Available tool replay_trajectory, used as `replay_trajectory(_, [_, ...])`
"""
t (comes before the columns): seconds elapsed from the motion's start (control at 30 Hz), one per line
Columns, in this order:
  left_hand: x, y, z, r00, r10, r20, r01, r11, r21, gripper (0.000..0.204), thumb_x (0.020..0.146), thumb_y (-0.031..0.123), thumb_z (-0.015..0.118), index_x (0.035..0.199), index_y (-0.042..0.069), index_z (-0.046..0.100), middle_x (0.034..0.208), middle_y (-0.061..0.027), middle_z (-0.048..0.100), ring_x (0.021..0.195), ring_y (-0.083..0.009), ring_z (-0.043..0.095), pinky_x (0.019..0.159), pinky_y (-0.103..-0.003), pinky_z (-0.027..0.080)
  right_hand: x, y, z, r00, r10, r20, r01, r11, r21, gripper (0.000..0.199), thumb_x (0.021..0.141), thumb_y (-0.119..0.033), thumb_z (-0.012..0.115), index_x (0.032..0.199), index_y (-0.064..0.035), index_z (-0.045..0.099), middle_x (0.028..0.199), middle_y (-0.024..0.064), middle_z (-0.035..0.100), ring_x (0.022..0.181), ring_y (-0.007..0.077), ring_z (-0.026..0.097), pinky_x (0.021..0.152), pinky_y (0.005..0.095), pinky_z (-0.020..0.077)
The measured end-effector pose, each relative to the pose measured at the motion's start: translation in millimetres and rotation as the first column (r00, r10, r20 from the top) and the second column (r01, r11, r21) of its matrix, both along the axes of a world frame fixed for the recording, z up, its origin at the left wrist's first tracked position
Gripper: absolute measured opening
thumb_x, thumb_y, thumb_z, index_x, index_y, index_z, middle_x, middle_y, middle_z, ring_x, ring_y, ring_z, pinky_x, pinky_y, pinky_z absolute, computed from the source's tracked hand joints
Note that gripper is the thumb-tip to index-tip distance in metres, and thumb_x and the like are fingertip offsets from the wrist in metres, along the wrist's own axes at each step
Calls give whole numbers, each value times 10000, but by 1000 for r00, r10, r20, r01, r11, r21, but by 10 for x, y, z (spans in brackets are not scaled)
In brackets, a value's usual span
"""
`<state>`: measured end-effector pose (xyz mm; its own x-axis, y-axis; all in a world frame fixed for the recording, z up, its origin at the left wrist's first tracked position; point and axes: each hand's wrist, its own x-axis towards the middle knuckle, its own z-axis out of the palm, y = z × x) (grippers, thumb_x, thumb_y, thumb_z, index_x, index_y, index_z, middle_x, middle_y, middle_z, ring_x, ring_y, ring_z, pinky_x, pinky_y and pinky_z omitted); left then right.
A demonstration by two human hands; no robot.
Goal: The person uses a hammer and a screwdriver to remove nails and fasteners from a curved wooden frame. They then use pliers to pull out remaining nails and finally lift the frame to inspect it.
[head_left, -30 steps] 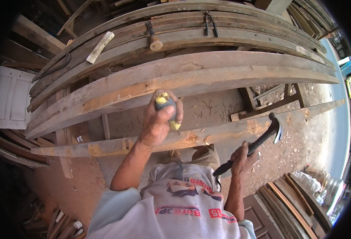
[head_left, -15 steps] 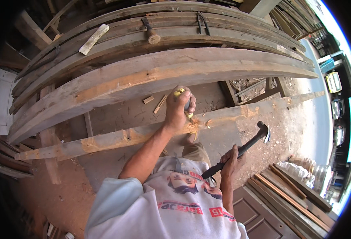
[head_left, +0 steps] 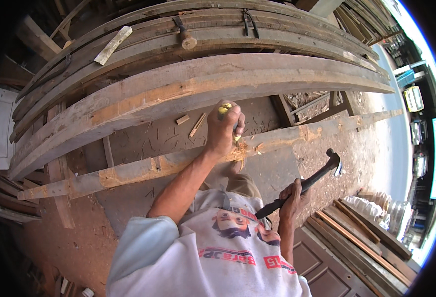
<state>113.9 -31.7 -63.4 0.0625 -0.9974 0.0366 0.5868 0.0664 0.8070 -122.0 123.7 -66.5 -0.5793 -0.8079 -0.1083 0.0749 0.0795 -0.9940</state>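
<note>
My left hand point(head_left: 223, 131) is wrapped around the yellow-and-dark handle of what looks like a chisel point(head_left: 224, 109). It is held above a long narrow wooden beam point(head_left: 129, 172) that runs across in front of me. The tool's lower end meets the beam's upper face among curled wood shavings point(head_left: 242, 147); its tip is hard to make out. Lower right, my right hand point(head_left: 292, 199) grips a claw hammer point(head_left: 319, 172) partway along its black handle. The hammer's head points up and right, away from the chisel, and its handle end lies close to my shirt.
Thick beams point(head_left: 178, 91) lie beyond, carrying a wooden mallet point(head_left: 188, 41), pincers point(head_left: 250, 24) and a pale wood block point(head_left: 113, 45). Offcuts point(head_left: 197, 124) litter the ground. At lower right are stacked planks point(head_left: 349, 235) and a brown panelled door point(head_left: 322, 262). A road with vehicles runs along the right.
My right hand and the hammer have shifted slightly right. My left hand keeps its grip on the chisel, nearly in place over the beam. The view has tilted a little.
</note>
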Motion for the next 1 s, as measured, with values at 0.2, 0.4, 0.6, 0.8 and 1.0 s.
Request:
replay_trajectory(0.2, [39,0,-27,992,-21,-123,25,999,27,240,1007,299,629,974,88,520,709,-48,553,568,-96,491,525,-272,425,25,-9,34,1000,28,6,-28,999,25,250,1052,-231,668,930,-110,486,642,-11,462,478,97,469,438,267,403])
replay_trajectory(0.4, [-45,41,-57,989,66,-134,-64,998,14,234,1011,289,623,971,87,512,687,-43,532,567,-96,484,530,-272,423,-10,19,-70,992,119,-47,-118,992,39,249,1051,-264,673,1003,-65,533,608,13,519,466,115,521,439,272,434])
replay_trajectory(0.6, [-4,37,-46,988,54,-143,-51,998,21,231,1009,286,618,966,84,515,684,-46,529,570,-99,481,534,-277,428,25,55,-77,973,222,-70,-216,973,74,252,1058,-276,664,1020,-62,537,654,18,546,494,117,548,451,267,446])
replay_trajectory(0.8, [-29,3,-37,994,-43,-102,38,998,-53,227,1010,263,671,961,86,537,720,-26,558,584,-92,498,538,-266,430,75,88,-58,942,330,-60,-321,939,124,293,1076,-286,630,1211,-45,532,732,25,563,509,108,533,459,261,445])
replay_trajectory(1.0, [-9,72,100,950,-179,255,191,981,-23,200,919,167,804,944,82,625,790,32,618,701,-45,558,630,-247,482,58,-264,584,773,534,-342,-468,845,260,379,1057,-297,674,1263,3,567,747,-31,567,613,48,534,509,217,402])
